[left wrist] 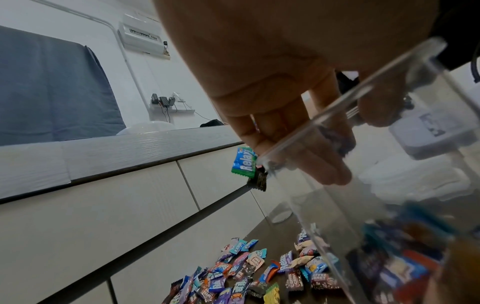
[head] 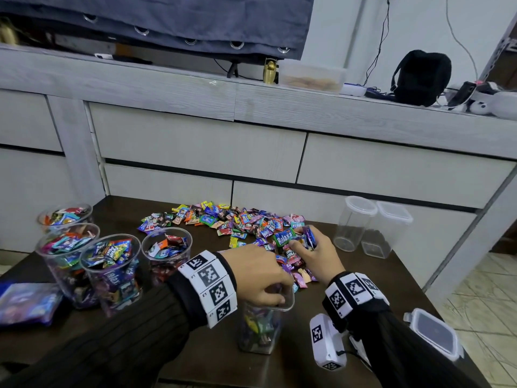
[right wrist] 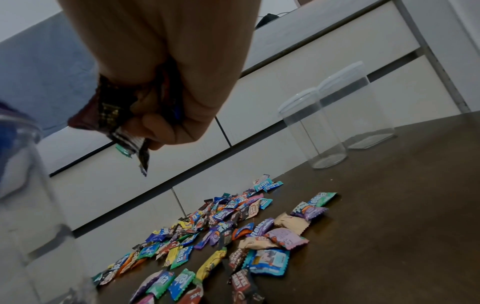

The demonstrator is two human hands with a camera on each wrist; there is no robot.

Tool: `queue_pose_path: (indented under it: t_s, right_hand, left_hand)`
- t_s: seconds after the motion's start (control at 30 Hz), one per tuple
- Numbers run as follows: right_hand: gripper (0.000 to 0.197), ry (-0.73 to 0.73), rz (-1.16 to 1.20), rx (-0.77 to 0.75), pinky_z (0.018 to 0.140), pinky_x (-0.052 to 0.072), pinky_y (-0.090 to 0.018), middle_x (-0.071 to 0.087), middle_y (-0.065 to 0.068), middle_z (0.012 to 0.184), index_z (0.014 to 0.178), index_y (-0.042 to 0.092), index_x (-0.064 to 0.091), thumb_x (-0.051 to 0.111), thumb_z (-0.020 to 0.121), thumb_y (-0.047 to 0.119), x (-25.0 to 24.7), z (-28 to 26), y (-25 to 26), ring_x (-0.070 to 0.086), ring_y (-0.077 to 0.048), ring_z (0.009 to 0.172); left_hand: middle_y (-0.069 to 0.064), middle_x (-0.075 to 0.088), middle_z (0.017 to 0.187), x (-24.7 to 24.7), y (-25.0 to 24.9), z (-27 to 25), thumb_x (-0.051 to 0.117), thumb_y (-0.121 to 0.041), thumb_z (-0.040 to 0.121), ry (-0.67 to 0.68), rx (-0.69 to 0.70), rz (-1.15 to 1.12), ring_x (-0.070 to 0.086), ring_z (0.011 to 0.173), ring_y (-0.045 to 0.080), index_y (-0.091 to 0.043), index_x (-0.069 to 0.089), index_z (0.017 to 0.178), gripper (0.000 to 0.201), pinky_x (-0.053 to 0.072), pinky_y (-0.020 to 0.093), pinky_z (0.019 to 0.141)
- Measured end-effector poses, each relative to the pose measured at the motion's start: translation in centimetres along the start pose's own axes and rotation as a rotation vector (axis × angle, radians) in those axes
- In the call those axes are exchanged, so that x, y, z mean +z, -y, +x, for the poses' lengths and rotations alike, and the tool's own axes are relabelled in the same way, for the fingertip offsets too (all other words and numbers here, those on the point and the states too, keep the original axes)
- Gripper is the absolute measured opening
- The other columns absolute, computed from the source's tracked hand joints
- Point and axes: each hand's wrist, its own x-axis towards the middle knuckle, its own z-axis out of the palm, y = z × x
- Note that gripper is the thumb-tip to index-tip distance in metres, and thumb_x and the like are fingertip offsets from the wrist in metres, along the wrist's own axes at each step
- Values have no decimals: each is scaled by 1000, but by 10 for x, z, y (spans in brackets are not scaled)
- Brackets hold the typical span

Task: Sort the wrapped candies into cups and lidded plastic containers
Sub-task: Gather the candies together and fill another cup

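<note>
A heap of wrapped candies [head: 240,219] lies on the dark table [head: 363,289]. My left hand [head: 275,296] is at the mouth of an open square plastic container [head: 261,331] partly filled with candies. Its fingers [left wrist: 324,164] dip inside the rim, and a purple candy [left wrist: 335,139] shows between them and the thumb. My right hand [head: 303,242] is over the near end of the heap and grips a handful of candies, a green Relaxa candy [head: 284,236] among them. In the right wrist view the fist [right wrist: 155,127] has wrappers [right wrist: 109,111] sticking out.
Four clear cups [head: 112,270] full of candies stand at the left, with a blue bag [head: 25,301] in front of them. Two empty lidded containers [head: 355,228] stand at the back right. A loose lid [head: 433,331] lies near the right front edge. Drawers [head: 195,147] rise behind the table.
</note>
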Motion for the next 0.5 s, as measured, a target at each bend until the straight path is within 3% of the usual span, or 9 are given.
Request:
queue_pose_path:
  t_s: [0.13,0.27,0.33,0.4,0.43,0.5]
  right_hand:
    - [17,-17,30,3,78,53,-48,68,-13,95,100,14,58,67,87,19,-1,2,0,65,-32,87]
    - [13,-41,85,-30,73,54,-53,68,-3,86,93,26,57,67,87,20,-6,1,9,65,-29,78]
    - [15,-29,93,-76,75,54,-51,69,1,86,93,31,57,67,87,21,-8,-1,17,66,-22,78]
    - [14,19,92,-113,79,54,-46,71,-1,91,97,29,56,66,88,23,-7,-7,25,68,-21,84]
    - [15,44,91,-136,81,53,-43,71,-3,94,99,26,57,66,88,23,-6,-11,28,68,-21,88]
    - [16,83,65,-187,85,52,-40,71,-4,96,102,21,57,66,88,21,-2,-19,33,66,-19,93]
  left_hand:
    - [-1,67,77,-2,-1,-4,49,-46,94,-128,-35,-34,62,75,22,-30,61,110,26,38,30,58]
    - [-15,50,73,5,-4,-17,46,-66,79,-435,-223,-245,47,68,10,-32,45,93,37,38,31,61]
    - [-21,39,94,16,-3,-25,54,-77,69,-516,-344,-406,41,84,2,-37,34,102,56,38,26,74]
    - [-14,32,120,29,-3,-32,59,-84,59,-512,-446,-536,38,113,2,-36,26,120,84,37,26,98]
    - [-17,24,132,34,-3,-33,61,-86,54,-489,-485,-608,31,127,2,-41,18,129,97,31,29,109]
    - [-24,8,149,42,-4,-34,64,-90,45,-432,-521,-788,15,138,-5,-51,-5,141,124,20,29,116]
